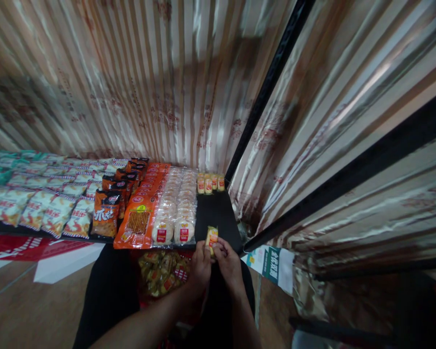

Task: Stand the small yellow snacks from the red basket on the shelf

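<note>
Black shelf, bagged snacks along its left, printed sheeting behind it, tiled floor below, left hand and right hand together at its front edge, both pinching a yellow-wrapped snack.

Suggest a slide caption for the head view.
Left hand and right hand hold a yellow packet near snacks on a black shelf.

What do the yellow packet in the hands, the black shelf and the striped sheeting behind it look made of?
Yellow packet: probably printed plastic film, judging by its coloured label panel; gloss unclear.
Black shelf: smooth, matte and evenly dark; painted metal or board, unclear which.
Striped sheeting: likely thin plastic, glossy, given bright streaks along its folds.
</note>
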The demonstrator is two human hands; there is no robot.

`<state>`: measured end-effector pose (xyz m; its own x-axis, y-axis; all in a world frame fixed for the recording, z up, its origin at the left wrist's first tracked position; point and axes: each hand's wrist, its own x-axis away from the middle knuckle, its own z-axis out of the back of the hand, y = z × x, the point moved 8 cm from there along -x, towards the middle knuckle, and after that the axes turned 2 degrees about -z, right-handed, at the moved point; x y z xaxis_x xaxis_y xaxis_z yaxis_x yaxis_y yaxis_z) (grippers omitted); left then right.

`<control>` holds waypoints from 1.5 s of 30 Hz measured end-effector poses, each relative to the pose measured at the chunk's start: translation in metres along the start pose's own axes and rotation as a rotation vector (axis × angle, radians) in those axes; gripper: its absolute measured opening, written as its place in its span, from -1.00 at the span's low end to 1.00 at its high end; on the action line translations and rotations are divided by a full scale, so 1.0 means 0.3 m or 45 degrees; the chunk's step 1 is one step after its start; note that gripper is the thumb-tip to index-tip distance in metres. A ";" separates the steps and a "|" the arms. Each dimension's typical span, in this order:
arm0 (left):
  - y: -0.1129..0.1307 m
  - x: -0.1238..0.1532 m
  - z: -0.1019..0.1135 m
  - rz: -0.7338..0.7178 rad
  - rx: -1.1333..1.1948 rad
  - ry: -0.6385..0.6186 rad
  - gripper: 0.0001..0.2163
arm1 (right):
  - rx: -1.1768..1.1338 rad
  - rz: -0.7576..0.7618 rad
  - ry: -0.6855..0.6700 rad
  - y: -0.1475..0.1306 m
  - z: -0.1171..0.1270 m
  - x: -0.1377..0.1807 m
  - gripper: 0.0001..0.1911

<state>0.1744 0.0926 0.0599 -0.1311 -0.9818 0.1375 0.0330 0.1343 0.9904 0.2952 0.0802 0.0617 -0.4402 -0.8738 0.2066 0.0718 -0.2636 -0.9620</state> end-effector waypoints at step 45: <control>0.081 -0.353 -0.140 0.060 -0.463 0.166 -0.65 | 0.207 0.164 0.195 -0.081 0.018 -0.356 -0.46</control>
<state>0.2307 0.1942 0.0688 0.0055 -0.9877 0.1563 0.3884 0.1461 0.9098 0.3452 0.1776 0.0640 -0.5475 -0.8357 0.0429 0.2738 -0.2274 -0.9345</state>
